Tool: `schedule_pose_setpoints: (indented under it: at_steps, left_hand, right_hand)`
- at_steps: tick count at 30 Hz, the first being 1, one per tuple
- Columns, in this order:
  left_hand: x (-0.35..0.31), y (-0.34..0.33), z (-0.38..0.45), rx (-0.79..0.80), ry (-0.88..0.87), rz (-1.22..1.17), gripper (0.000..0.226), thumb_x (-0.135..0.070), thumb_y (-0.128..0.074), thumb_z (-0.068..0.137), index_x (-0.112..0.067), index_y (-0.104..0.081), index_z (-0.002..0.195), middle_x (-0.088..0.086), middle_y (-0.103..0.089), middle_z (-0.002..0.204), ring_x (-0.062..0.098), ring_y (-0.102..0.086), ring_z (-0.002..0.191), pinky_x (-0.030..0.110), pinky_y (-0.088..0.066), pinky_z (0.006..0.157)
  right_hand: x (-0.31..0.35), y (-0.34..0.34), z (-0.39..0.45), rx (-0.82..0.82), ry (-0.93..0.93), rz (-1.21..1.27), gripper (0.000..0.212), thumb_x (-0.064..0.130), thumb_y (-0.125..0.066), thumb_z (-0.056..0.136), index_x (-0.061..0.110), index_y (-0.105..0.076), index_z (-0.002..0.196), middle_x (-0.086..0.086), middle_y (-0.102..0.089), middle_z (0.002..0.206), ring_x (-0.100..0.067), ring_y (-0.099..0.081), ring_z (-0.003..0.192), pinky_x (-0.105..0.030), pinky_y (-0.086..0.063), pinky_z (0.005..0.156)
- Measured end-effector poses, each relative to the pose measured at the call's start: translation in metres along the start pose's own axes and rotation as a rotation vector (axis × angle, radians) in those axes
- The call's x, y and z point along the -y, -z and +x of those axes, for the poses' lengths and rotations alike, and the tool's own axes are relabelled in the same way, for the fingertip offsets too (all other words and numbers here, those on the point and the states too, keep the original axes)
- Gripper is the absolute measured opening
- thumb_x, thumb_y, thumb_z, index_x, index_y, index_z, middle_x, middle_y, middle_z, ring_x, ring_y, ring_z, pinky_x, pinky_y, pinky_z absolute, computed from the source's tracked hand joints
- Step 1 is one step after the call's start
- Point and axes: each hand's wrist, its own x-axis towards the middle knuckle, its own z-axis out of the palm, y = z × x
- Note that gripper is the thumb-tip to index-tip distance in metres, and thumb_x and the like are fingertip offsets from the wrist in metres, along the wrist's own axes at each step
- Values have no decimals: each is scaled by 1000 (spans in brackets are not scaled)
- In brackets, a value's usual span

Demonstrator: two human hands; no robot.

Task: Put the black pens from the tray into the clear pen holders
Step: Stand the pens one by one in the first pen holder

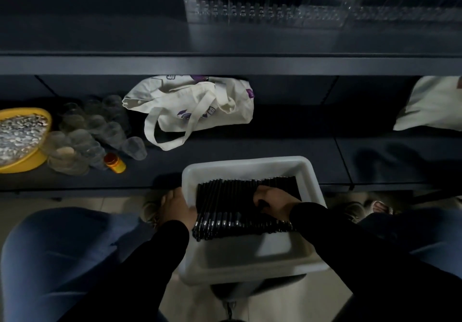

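Observation:
A white plastic tray (250,166) sits between my knees, its far end against the lower shelf edge. A row of black pens (232,211) fills its far half. My left hand (178,207) grips the tray's left rim. My right hand (273,202) lies on the pens at the right of the row, fingers curled down among them and closed on some pens. On the upper shelf stand the clear pen holders (265,4), with black pens upright in the left block; the blocks to the right look unfilled.
On the lower shelf lie a white tote bag (197,106), a cluster of clear plastic cups (92,134), a yellow bowl (32,161) of small pale pieces, an orange-capped bottle (115,162) and another white bag (432,104) at the right. My knees flank the tray.

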Motion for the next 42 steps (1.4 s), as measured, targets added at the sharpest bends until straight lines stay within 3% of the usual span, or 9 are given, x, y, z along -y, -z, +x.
schedule_pose_setpoints:
  at_steps: [2,8,15,21,24,27,32,37,42]
  left_hand:
    - [-1,3,-1,14,0,14,46,-23,-57,85,-11,-43,127,10,-43,136,29,-36,128,36,-28,105]
    - [-9,21,-4,-56,-82,0,72,-34,-57,89,-10,-23,147,10,-28,149,28,-26,137,35,-23,112]
    - [-70,101,-8,-459,-471,-320,45,-26,-63,86,-3,-56,124,14,-57,124,31,-50,118,37,-37,100]
    - [-129,176,5,-622,-628,-401,40,-17,-65,86,-5,-55,123,12,-55,124,27,-48,118,25,-31,98]
    - [-151,205,19,-656,-625,-409,45,-21,-64,88,-5,-51,128,13,-50,129,29,-44,122,30,-32,101]
    - [-166,225,39,-659,-583,-450,49,-23,-64,87,-5,-49,130,15,-47,131,29,-42,124,33,-32,105]
    - [-180,243,68,-598,-485,-547,58,-24,-68,85,-2,-44,134,18,-46,132,29,-44,124,32,-33,105]
    - [-188,245,94,-472,-445,-480,66,-35,-66,86,-6,-42,140,17,-42,140,30,-42,129,32,-32,108]
    - [-192,241,107,-534,-410,-341,61,-47,-64,84,-13,-52,134,15,-51,134,34,-46,124,43,-37,105]
  right_hand:
    - [3,6,-4,-75,-44,187,12,5,-56,84,17,-55,84,-1,-57,95,-20,-55,86,-24,-44,79]
    - [15,40,-12,-328,-62,480,21,11,-65,84,27,-53,78,-1,-63,80,-16,-61,75,-34,-53,80]
    - [41,141,-31,-591,103,796,28,-8,-63,84,18,-54,86,6,-55,68,-4,-53,62,-18,-50,59]
    - [65,241,-50,-835,251,774,18,2,-55,92,15,-54,80,10,-56,52,-1,-52,45,-14,-45,48]
    - [74,289,-58,-933,268,753,24,6,-56,93,16,-49,73,11,-55,54,1,-52,47,-16,-45,50]
    - [75,333,-61,-1006,249,752,28,11,-61,91,16,-43,70,0,-53,63,-4,-56,49,-16,-44,47]
    - [63,384,-43,-1134,181,782,36,9,-68,85,17,-38,68,-4,-50,59,-9,-56,44,-21,-44,43]
    - [46,418,-21,-1193,34,703,26,3,-64,86,15,-50,68,-2,-55,66,-4,-56,44,-19,-50,48]
    - [34,426,-2,-1174,-52,611,15,6,-63,88,9,-52,79,-1,-54,68,-2,-55,39,-16,-49,44]
